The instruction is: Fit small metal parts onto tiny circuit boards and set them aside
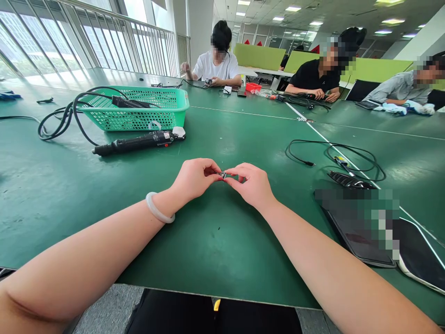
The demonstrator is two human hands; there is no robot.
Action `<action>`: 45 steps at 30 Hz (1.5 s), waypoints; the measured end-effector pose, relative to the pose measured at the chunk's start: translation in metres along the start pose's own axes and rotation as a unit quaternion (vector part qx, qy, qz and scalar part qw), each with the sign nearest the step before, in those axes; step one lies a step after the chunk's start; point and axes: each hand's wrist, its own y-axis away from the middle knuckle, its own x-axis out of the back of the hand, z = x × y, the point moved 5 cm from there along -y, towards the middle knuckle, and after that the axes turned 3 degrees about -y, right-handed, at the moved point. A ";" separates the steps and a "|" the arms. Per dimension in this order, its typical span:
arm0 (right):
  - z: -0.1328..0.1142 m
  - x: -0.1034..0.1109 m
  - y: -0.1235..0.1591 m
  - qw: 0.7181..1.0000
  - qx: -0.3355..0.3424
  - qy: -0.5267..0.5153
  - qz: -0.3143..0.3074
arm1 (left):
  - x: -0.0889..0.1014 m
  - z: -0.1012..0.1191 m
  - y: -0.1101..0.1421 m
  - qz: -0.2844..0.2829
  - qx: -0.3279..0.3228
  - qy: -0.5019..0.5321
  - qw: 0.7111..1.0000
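Observation:
A small black-and-silver piece (222,175) is pinched between my two hands above the green table; it is too small to tell its kind. My left hand (195,178), with a pale bangle (158,208) on the wrist, grips its left side with thumb and forefinger. From the other side, the thumb and fingertips of my right hand (253,184) close on its right end. A black electric screwdriver (139,142) lies on the table to the left, beyond my left hand.
Behind the screwdriver stands a green plastic basket (174,118) with a black corded tool (130,102) in it. A coiled black cable (368,153) and a dark tablet-like device (358,232) lie at right. Across the green table (222,260) sit several people.

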 end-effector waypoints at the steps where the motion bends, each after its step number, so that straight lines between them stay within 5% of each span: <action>1: 0.000 0.000 0.000 1.000 0.001 0.005 0.000 | 0.000 0.000 0.000 -0.002 0.003 0.007 1.000; 10: -0.005 -0.001 0.002 0.995 0.064 0.077 -0.008 | -0.002 -0.008 -0.001 -0.029 0.066 0.040 0.997; 24: -0.001 -0.001 0.001 1.000 0.009 0.024 -0.016 | -0.001 -0.002 0.000 -0.027 0.019 0.016 0.999; 33: 0.004 0.001 -0.002 1.000 -0.009 0.026 -0.004 | -0.004 -0.005 -0.001 -0.043 0.047 0.107 0.992; 45: 0.002 0.001 -0.002 0.992 0.039 0.115 0.014 | 0.000 -0.007 0.000 -0.031 0.020 0.151 0.988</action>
